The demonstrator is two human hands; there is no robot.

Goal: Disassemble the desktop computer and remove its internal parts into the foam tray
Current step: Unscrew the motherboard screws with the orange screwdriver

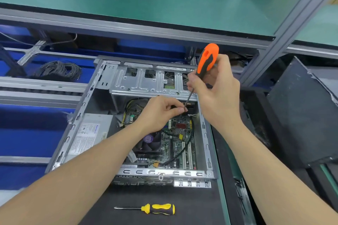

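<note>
Our right hand [215, 95] grips the orange screwdriver [205, 62]; our left hand [161, 113] pinches its tip at a motherboard [181, 133] screw. We should keep the shaft square and press firmly. The case [76, 120] holds board, fan [150, 141], power supply [87, 133].

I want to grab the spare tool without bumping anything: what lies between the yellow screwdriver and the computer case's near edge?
Head view: only bare dark mat between the yellow screwdriver and the computer case.
</note>
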